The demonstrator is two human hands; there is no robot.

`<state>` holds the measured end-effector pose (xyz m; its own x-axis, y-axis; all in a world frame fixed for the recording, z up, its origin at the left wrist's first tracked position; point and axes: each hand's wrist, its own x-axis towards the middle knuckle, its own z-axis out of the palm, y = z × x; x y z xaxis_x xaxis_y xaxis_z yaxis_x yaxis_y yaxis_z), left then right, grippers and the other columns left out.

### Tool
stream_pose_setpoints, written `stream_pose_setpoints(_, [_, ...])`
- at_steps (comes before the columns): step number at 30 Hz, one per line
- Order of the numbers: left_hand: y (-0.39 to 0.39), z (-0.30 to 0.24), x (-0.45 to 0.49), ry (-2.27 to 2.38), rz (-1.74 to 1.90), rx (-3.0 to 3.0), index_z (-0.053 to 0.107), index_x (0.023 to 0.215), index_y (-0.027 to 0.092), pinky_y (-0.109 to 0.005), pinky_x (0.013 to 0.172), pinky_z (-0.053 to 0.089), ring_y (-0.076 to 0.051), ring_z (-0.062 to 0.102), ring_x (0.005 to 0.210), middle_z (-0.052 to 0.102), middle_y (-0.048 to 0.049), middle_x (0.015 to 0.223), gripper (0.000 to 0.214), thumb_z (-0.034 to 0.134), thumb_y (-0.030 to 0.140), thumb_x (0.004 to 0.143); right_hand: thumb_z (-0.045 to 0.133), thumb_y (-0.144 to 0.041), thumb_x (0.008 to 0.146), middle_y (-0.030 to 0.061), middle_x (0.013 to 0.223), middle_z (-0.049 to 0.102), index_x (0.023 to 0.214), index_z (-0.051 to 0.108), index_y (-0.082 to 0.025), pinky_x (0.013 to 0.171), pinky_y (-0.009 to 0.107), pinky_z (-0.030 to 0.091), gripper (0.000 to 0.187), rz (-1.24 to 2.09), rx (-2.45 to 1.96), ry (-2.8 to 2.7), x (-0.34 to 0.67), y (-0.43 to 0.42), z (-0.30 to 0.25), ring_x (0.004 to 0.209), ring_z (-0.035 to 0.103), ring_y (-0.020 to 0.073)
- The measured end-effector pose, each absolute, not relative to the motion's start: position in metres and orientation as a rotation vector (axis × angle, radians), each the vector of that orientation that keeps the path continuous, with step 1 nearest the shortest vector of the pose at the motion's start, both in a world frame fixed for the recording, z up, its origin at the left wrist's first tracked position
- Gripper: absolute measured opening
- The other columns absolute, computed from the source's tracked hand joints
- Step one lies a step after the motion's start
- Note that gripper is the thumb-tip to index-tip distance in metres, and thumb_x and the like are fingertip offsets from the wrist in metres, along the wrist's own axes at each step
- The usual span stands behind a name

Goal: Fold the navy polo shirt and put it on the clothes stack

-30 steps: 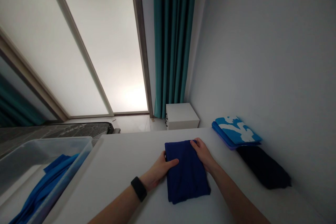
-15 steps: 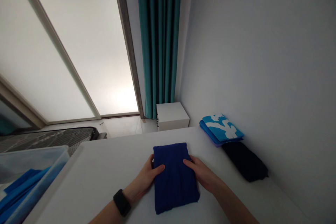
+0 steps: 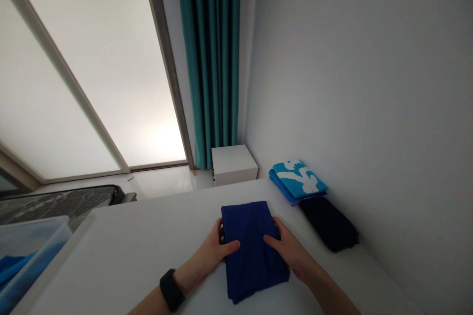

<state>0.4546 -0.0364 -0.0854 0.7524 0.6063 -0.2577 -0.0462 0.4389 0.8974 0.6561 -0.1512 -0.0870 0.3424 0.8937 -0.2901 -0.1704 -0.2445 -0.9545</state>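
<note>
A folded dark blue garment (image 3: 253,256) lies between my two hands over the white tabletop (image 3: 148,241). My left hand (image 3: 219,243), with a black watch on its wrist, grips the left edge, thumb on top and fingers underneath. On the opposite edge my right hand (image 3: 286,243) holds it the same way. The fingertips below the cloth are hidden. To the right, near the wall, sit a folded stack topped by a light blue piece with a white print (image 3: 299,179) and a folded black cloth (image 3: 328,224).
At the left stands a translucent plastic bin (image 3: 55,236) with blue cloth inside. Behind it lies a patterned dark mattress (image 3: 66,202). Beyond the table's far edge are a small white cabinet (image 3: 234,162) and a teal curtain (image 3: 212,69). A wall (image 3: 362,83) borders the right side.
The view has turned slightly right, so the bin, cabinet and stacks appear farther left. Both hands and the blue garment have shifted a little rightward in view, the grip staying the same.
</note>
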Motion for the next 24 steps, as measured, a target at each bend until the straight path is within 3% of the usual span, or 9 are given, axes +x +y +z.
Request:
stream_pose_setpoints(5, [-0.043, -0.079, 0.484, 0.621, 0.394, 1.105, 0.035, 0.136, 0.027, -0.038, 0.078, 0.058, -0.031, 0.064, 0.11, 0.051, -0.0155, 0.141, 0.081, 0.082, 0.041, 0.072, 0.064, -0.034, 0.076, 0.0078, 0.13, 0.062, 0.133, 0.046, -0.024, 0.101, 0.038, 0.046, 0.061, 1.028, -1.553, -0.778, 0.689, -0.16, -0.079, 0.117, 0.06, 0.0234])
stream_pose_setpoints(13, [-0.034, -0.062, 0.576, 0.572, 0.474, 1.146, 0.039, 0.133, 0.025, -0.033, 0.068, 0.06, -0.03, 0.065, 0.106, 0.056, -0.0158, 0.134, 0.076, 0.08, 0.044, 0.073, 0.057, -0.027, 0.081, 0.0074, 0.137, 0.057, 0.136, 0.048, -0.022, 0.111, 0.04, 0.037, 0.056, 0.432, -1.896, -1.116, 0.778, -0.145, -0.056, 0.126, 0.053, 0.0219])
stream_pose_setpoints(24, [0.014, -0.034, 0.704, 0.571, 0.559, 1.205, 0.046, 0.126, 0.021, -0.03, 0.063, 0.058, -0.024, 0.068, 0.095, 0.062, -0.0155, 0.124, 0.059, 0.077, 0.038, 0.078, 0.045, -0.018, 0.089, 0.0128, 0.127, 0.062, 0.138, 0.043, -0.019, 0.098, 0.038, 0.042, 0.05, -0.024, -2.373, -1.228, 0.882, -0.08, -0.012, 0.114, 0.06, 0.0257])
